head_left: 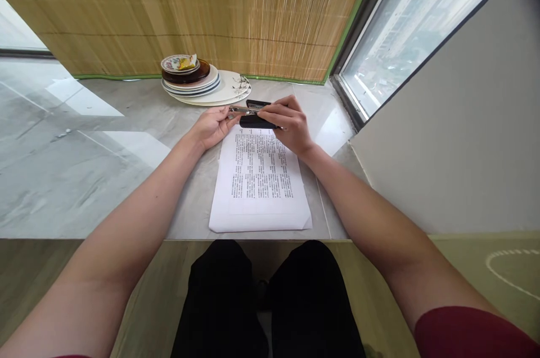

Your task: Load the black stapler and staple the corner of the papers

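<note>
A black stapler (256, 121) is held above the far end of a printed paper stack (261, 178). Its top is lifted, so the metal staple channel shows between the two black halves. My right hand (291, 121) is closed around the stapler's right end. At the left, the fingers of my left hand (215, 124) pinch the front tip of the metal channel. Whether a staple strip is between those fingers I cannot make out. The papers lie flat near the front edge of the marble surface, with a corner curled at the lower right.
Behind the stapler stands a stack of plates (192, 88) with a small yellow packet (188, 62) on top. A bamboo blind (189, 14) hangs at the back. To the right are a window (379, 65) and a pale wall (464, 121). The marble surface (105, 178) extends left.
</note>
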A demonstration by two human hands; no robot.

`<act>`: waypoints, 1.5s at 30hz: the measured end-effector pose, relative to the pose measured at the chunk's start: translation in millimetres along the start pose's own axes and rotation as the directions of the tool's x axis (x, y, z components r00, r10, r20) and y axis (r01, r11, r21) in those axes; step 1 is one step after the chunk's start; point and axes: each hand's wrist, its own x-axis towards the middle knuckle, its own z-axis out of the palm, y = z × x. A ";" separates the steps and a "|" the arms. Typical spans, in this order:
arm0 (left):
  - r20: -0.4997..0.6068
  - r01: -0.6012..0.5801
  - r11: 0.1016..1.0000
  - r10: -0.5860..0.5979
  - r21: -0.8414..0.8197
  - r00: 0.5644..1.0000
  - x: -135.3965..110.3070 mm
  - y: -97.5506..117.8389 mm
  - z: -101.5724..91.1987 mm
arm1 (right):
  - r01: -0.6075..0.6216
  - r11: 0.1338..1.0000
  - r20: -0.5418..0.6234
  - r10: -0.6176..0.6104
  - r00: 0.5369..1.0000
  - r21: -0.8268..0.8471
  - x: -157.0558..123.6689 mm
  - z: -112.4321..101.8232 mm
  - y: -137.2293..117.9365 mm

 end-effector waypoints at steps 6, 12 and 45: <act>-0.094 -0.040 0.999 0.039 -0.017 0.995 3.5 -1.6 -3.7 | -0.265 0.953 -0.151 0.286 0.946 0.144 -1.4 -6.5 1.1; -0.244 -0.267 0.963 0.270 0.046 0.931 7.0 0.7 -14.5 | -0.438 0.840 0.085 0.435 0.896 0.319 -2.3 -3.7 11.4; -0.218 -0.231 0.737 0.458 0.635 0.862 -5.0 5.8 -3.8 | -0.327 0.926 -0.312 0.259 0.914 -0.191 1.0 -11.4 21.8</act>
